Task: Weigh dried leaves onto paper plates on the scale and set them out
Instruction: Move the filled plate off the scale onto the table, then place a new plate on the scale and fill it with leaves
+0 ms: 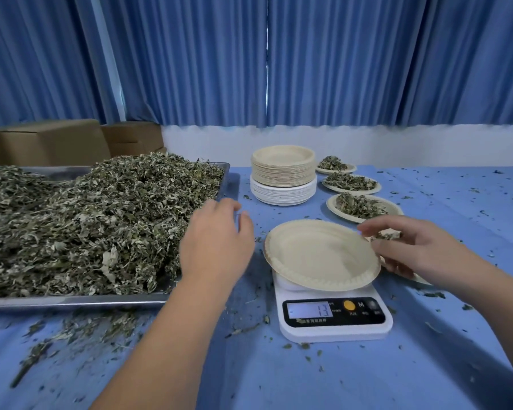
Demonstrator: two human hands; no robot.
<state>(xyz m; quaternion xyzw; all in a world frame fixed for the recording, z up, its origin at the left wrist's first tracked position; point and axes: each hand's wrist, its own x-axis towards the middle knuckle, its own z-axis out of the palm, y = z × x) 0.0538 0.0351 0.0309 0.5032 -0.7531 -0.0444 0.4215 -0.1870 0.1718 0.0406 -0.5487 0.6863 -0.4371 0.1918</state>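
Note:
An empty beige paper plate (317, 255) sits on the white digital scale (335, 327), whose display reads 13. My right hand (409, 247) pinches the plate's right rim with thumb and fingers. My left hand (216, 238) hovers with loosely curled fingers and holds nothing, between the plate and the metal tray (71, 301). That tray is heaped with dried leaves (95, 220). Three plates with leaf portions (362, 207) stand in a row behind the scale; another filled plate is mostly hidden under my right hand.
A tall stack of paper plates (283, 173) stands behind the scale. Leaf crumbs lie scattered over the blue tablecloth (456, 335). Cardboard boxes (48, 143) sit behind the tray, and blue curtains hang along the wall.

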